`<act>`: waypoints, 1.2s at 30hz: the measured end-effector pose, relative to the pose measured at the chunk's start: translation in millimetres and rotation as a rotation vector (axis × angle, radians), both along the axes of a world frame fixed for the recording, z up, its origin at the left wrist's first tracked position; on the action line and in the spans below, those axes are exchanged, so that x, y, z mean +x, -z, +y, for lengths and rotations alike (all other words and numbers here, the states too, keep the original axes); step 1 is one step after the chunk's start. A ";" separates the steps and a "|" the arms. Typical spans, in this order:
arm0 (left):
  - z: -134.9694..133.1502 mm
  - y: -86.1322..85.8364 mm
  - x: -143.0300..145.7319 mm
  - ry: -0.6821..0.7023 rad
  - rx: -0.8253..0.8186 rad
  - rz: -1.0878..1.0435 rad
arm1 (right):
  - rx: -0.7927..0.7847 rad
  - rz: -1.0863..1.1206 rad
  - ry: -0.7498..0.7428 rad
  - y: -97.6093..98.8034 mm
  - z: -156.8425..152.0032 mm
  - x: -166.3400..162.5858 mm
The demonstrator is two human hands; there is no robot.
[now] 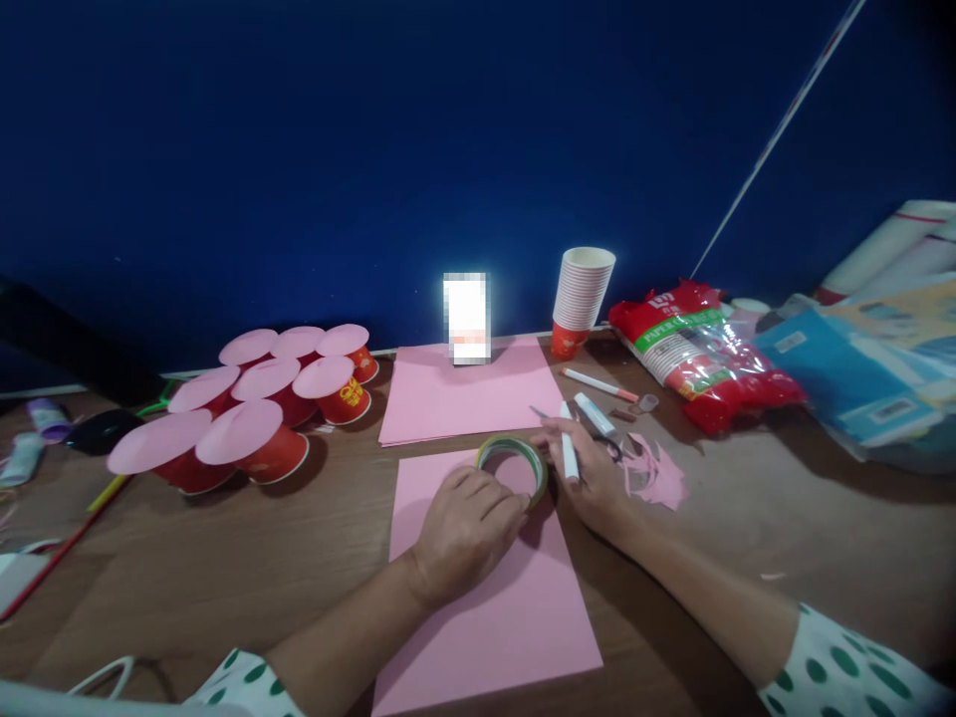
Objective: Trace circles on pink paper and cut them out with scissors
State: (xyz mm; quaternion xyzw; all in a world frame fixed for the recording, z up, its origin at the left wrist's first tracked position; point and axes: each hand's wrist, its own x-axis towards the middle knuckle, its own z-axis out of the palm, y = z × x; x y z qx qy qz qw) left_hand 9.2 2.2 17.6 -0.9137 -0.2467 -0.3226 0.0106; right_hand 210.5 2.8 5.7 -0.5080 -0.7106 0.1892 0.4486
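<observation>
My left hand (472,523) has its fingers closed on the near rim of a roll of tape (544,480), which rests over the top part of a pink paper sheet (493,588). To the right of the roll, my right hand (594,483) is closed around a white marker (570,453). Some of its fingers are hidden. Close by that hand, a pair of scissors (539,412) shows a blade tip and part of a dark handle. A white glue stick (596,414) and pink paper scraps (653,473) lie just beyond.
Several upturned red paper cups (276,453) topped with pink discs stand at left. Behind the sheet lie more pink papers (470,403) and a bright, blurred-out upright thing (467,319). A cup stack (584,294), capped marker (597,384), red cup bag (706,349) and blue packaging (843,368) sit rightward.
</observation>
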 end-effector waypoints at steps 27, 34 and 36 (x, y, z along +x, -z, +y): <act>1.1 3.8 3.0 -0.043 0.027 -0.035 | -0.042 0.054 0.189 -43.7 -6.8 4.3; -1.3 13.9 2.1 -0.036 -0.015 -0.060 | -0.155 -0.108 0.131 -87.8 25.4 -5.5; -1.2 14.8 2.2 -0.046 -0.017 -0.066 | -0.221 -0.148 0.085 -93.0 40.8 -15.3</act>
